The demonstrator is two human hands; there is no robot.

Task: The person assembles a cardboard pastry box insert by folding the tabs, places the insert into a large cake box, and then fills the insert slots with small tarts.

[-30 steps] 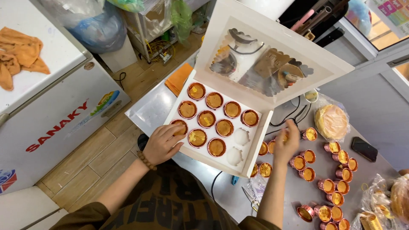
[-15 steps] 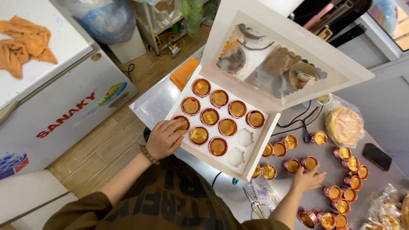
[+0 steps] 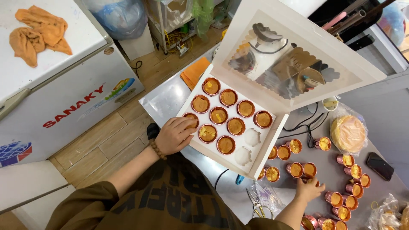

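A white cake box (image 3: pixel 279 127) lies on the steel table with its windowed lid (image 3: pixel 294 55) standing up. Several small cakes in copper foil cups (image 3: pixel 218 115) fill its insert; two holes (image 3: pixel 248 147) at the near right stay bare. My left hand (image 3: pixel 175 135) rests on the box's near left corner, fingers curled over a cup. My right hand (image 3: pixel 309 189) is low on the table to the right, fingers closed around a loose foil cup among several others (image 3: pixel 346 181).
A white chest freezer (image 3: pixel 64 89) with orange cloths (image 3: pixel 36 34) stands at the left. An orange cloth (image 3: pixel 194 72), scissors (image 3: pixel 254 203), a dark phone (image 3: pixel 379 166), a bagged round cake (image 3: pixel 348 133) and cables lie on the table.
My right hand moved from beside the box's right edge down and right to the loose cups. My left hand stayed on the box corner.
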